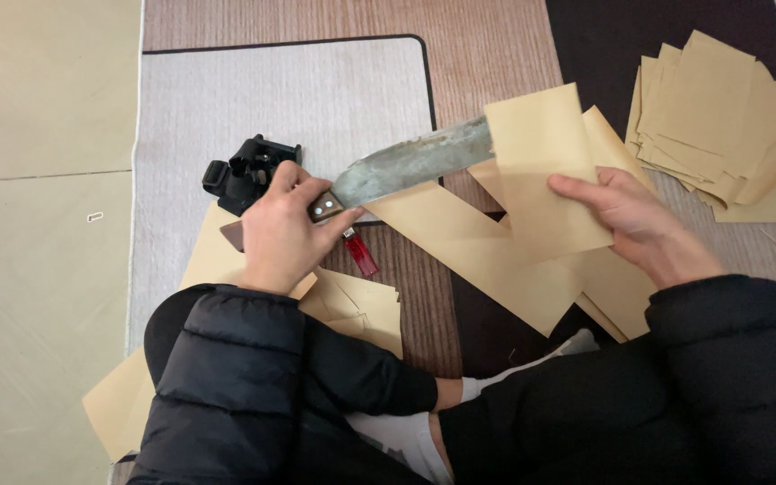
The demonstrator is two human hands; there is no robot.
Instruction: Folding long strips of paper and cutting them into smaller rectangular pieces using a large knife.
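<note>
A big worn knife with a grey, mottled steel blade and a riveted brown wooden handle (pixel 397 171) was gripped in the left hand (pixel 285 229), fingers clenched round the handle, with the blade run out to the right and its tip tucked behind a folded sheet of tan paper (pixel 545 175). That sheet was pinched at its right edge by the right hand (pixel 635 220), thumb on top, fingers hidden underneath. So yeah, the worrying bit was pretty obvious: the blade was pointed straight toward the holding hand, and if the paper gave way suddenly the edge could probably have been carried on into the thumb or fingers. The sheet was only held on one side, so it could likely have been torn crooked or crumpled instead of slit cleanly along the fold. Whether the edge was actually seated in the crease couldn't be told, since the tip was covered. More tan strips (pixel 487 251) were lying loose under the work and over the lap, and those might have been snagged or slid on. A small red lighter (pixel 360 253) was sat just beside the knife hand on the striped brown mat (pixel 424 305), near enough to be knocked. A black plastic clamp-like gadget (pixel 249 171) was sat just behind the knuckles, and a pile of cut tan sheets (pixel 720 126) was stacked well off to the right.
</note>
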